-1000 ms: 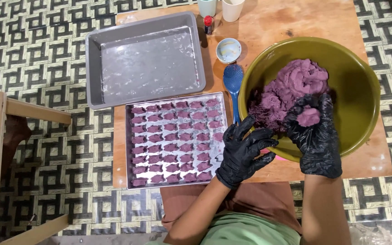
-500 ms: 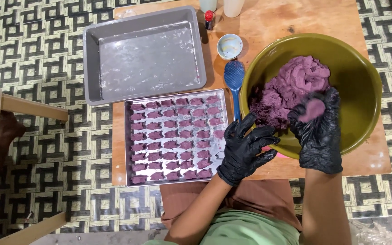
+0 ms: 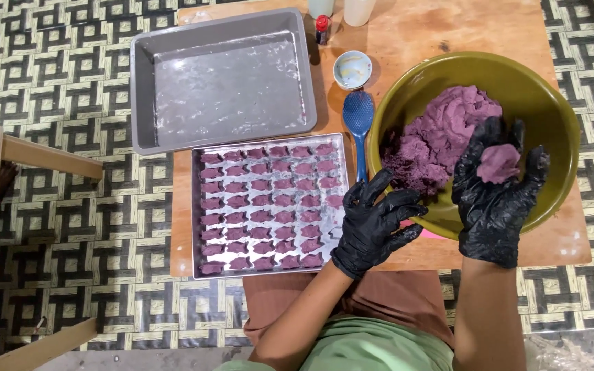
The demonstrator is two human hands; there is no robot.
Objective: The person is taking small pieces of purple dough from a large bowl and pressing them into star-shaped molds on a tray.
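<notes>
Since the earlier frame, our right hand [image 3: 495, 199], in a black glove, has risen slightly over the near rim of the round olive-green bowl [image 3: 551, 110], while our left hand [image 3: 374, 227], also black-gloved, remains at the bowl's near-left edge. We observe the right-hand fingers curled loosely around a small flattened lump of purple dough [image 3: 498, 163], which rests on the palm. The left-hand fingers are spread wide and hold nothing; the fingertips sit close to the bowl rim, and we cannot tell whether they touch it. The main mass of purple dough [image 3: 441, 134] lies inside the bowl, toward its left side. A flat rectangular metal tray [image 3: 201, 264] to the left of the left hand carries rows of small shaped purple pieces [image 3: 269, 203]. Beyond it stands an empty-looking deep grey rectangular baking pan [image 3: 225, 86]. A blue plastic spoon [image 3: 359, 120] lies between tray and bowl, with a small white round dish [image 3: 352, 69] just beyond it. All items rest on the wooden tabletop [image 3: 414, 27].
</notes>
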